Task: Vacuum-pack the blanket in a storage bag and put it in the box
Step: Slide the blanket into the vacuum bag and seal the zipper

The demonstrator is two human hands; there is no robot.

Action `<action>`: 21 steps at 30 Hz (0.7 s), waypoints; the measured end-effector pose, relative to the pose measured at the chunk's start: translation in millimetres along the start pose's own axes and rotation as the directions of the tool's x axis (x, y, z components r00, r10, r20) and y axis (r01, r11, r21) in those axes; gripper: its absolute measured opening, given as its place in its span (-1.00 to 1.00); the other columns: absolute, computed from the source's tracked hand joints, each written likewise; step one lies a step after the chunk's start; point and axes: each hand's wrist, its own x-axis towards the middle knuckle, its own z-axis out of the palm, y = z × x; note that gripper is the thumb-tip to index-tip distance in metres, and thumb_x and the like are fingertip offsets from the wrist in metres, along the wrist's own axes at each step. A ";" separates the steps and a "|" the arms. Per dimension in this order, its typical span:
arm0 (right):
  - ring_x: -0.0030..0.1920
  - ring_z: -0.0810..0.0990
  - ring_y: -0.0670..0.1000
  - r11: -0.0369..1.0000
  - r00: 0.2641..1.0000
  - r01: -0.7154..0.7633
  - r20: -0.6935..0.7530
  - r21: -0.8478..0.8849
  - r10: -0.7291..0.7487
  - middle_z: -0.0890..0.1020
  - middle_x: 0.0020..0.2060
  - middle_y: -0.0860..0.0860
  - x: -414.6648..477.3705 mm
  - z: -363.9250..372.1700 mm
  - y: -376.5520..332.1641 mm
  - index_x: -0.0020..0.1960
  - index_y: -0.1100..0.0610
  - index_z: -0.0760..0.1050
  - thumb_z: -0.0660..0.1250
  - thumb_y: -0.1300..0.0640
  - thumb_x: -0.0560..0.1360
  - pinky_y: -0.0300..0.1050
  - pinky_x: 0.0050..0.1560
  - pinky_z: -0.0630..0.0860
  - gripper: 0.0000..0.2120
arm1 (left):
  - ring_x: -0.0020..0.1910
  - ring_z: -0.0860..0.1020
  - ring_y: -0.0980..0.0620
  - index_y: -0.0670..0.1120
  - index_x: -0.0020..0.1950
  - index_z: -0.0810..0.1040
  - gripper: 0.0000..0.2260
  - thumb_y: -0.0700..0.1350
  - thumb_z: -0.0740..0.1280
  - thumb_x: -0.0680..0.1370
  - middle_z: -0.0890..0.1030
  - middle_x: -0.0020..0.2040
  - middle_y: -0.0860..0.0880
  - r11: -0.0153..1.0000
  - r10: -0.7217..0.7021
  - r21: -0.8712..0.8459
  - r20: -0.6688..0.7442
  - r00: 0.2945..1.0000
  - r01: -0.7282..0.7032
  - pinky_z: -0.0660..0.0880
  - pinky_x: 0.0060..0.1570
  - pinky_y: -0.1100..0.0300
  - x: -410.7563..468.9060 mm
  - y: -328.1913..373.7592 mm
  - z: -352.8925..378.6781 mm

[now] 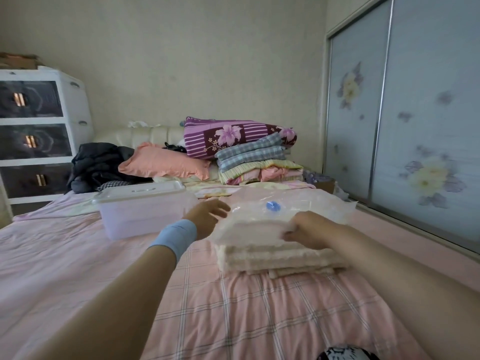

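Observation:
A folded cream blanket lies on the pink bed, its far part inside a clear storage bag with a blue valve on top. My right hand grips the bag's near edge over the blanket, fingers curled. My left hand, with a blue wristband, reaches to the bag's left edge with fingers spread; whether it touches is unclear. A translucent plastic box with its white lid on stands just left of the bag.
Folded quilts, a pink pillow and dark clothes are piled at the bed's head. A white drawer cabinet stands at left. Sliding wardrobe doors run along the right. A dark patterned object sits at the bottom edge.

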 end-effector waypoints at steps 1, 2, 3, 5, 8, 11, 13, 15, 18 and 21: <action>-0.11 0.60 -0.05 0.996 0.999 0.003 -0.051 0.085 0.001 0.64 -0.21 -0.14 -3.5 -4.0 1.3 -0.10 -0.03 0.71 0.37 -0.13 0.56 -0.10 0.01 0.52 -0.77 | 0.22 0.51 -0.04 0.08 0.25 0.49 -0.42 -0.48 0.04 0.47 0.52 0.20 0.08 0.990 -0.010 0.139 0.043 0.999 0.004 0.46 0.19 0.18 -4.2 -6.4 -2.8; -0.18 0.60 -0.09 0.986 0.994 0.015 -0.108 0.169 0.004 0.64 -0.30 -0.20 -7.3 -7.5 1.5 -0.18 -0.07 0.70 0.39 -0.11 0.56 -0.14 -0.07 0.51 -0.79 | 0.29 0.46 -0.03 0.12 0.38 0.40 -0.39 -0.44 0.10 0.49 0.44 0.28 0.10 0.959 -0.049 0.281 0.071 0.996 0.027 0.40 0.21 0.23 -7.7 -11.8 -4.2; -0.23 0.61 -0.12 0.970 0.986 0.037 -0.168 0.241 0.005 0.64 -0.36 -0.24 -9.8 -10.7 0.6 -0.24 -0.11 0.68 0.40 -0.07 0.56 -0.14 -0.12 0.53 -0.78 | 0.34 0.43 -0.04 0.16 0.46 0.32 -0.39 -0.35 0.22 0.51 0.39 0.36 0.09 0.924 -0.086 0.379 0.057 0.995 0.058 0.39 0.23 0.21 -8.8 -17.6 -4.9; -0.23 0.67 -0.12 0.939 0.966 0.097 -0.258 0.331 -0.008 0.68 -0.32 -0.26 -11.4 -15.2 -4.0 -0.21 -0.06 0.71 0.39 -0.02 0.58 -0.06 -0.09 0.60 -0.78 | 0.35 0.41 -0.09 0.17 0.48 0.31 -0.42 -0.01 0.41 0.49 0.37 0.43 0.04 0.851 -0.081 0.517 -0.038 0.996 0.089 0.38 0.32 0.06 -10.7 -20.9 -4.3; -0.31 0.64 -0.15 0.914 0.939 0.158 -0.342 0.374 -0.022 0.69 -0.33 -0.09 -15.1 -22.3 -15.1 -0.23 0.17 0.65 0.44 -0.02 0.53 -0.03 -0.11 0.55 -0.71 | 0.36 0.34 -0.08 0.06 0.39 0.45 -0.58 0.18 0.25 0.58 0.37 0.39 0.01 0.665 0.081 0.732 -0.264 0.961 0.146 0.39 0.29 -0.01 -17.3 -2.2 -13.8; -0.32 0.52 -0.06 0.950 0.946 0.128 -0.323 0.285 -0.031 0.51 -0.40 -0.09 -20.5 -28.6 -28.5 -0.34 0.04 0.47 0.50 -0.05 0.46 -0.07 -0.24 0.40 -0.69 | 0.28 0.45 -0.16 0.00 0.34 0.49 -0.68 0.07 0.16 0.65 0.36 0.38 -0.12 0.737 0.037 0.609 -0.467 0.883 0.292 0.46 0.20 -0.03 -25.2 15.9 -42.1; -0.14 0.55 -0.02 0.972 0.967 0.048 -0.255 0.229 0.013 0.56 -0.23 -0.16 -22.7 -27.9 -41.2 -0.15 -0.12 0.56 0.43 -0.16 0.49 -0.04 -0.01 0.47 -0.85 | 0.21 0.51 -0.19 -0.04 0.29 0.53 -0.67 0.05 0.11 0.66 0.50 0.29 -0.15 0.783 0.014 0.532 -0.533 0.846 0.322 0.47 0.15 -0.04 -30.7 20.2 -68.5; -0.16 0.51 0.00 0.950 0.968 0.018 -0.241 0.313 0.062 0.56 -0.23 -0.14 -21.3 -23.8 -57.4 -0.08 -0.09 0.60 0.32 -0.23 0.56 0.00 0.07 0.41 -0.77 | 0.17 0.53 -0.20 -0.03 0.24 0.56 -0.70 -0.02 0.11 0.64 0.56 0.21 -0.12 0.836 0.003 0.438 -0.606 0.796 0.331 0.52 0.10 -0.04 -33.4 24.1 -95.8; -0.19 0.54 0.03 0.730 0.970 0.105 -0.231 0.675 0.074 0.62 -0.18 0.00 -16.1 -23.4 -102.8 -0.15 0.06 0.63 0.22 -0.20 0.63 -0.04 -0.01 0.43 -0.60 | 0.02 0.59 -0.20 0.02 0.08 0.58 -0.79 -0.04 0.18 0.55 0.65 0.06 -0.11 0.971 0.005 0.149 -0.793 0.609 0.186 0.52 -0.01 0.06 -46.7 38.7 -140.1; -0.03 0.69 0.28 0.349 0.996 0.086 -0.075 0.933 -0.046 0.71 0.00 0.22 -7.8 -30.7 -150.9 -0.14 0.16 0.54 0.18 -0.20 0.64 0.14 0.10 0.58 -0.54 | 0.07 0.56 -0.14 0.01 0.21 0.55 -0.72 -0.17 0.18 0.56 0.63 0.09 -0.11 0.993 0.090 0.052 -0.913 0.399 -0.106 0.42 -0.02 0.18 -54.9 68.7 -179.3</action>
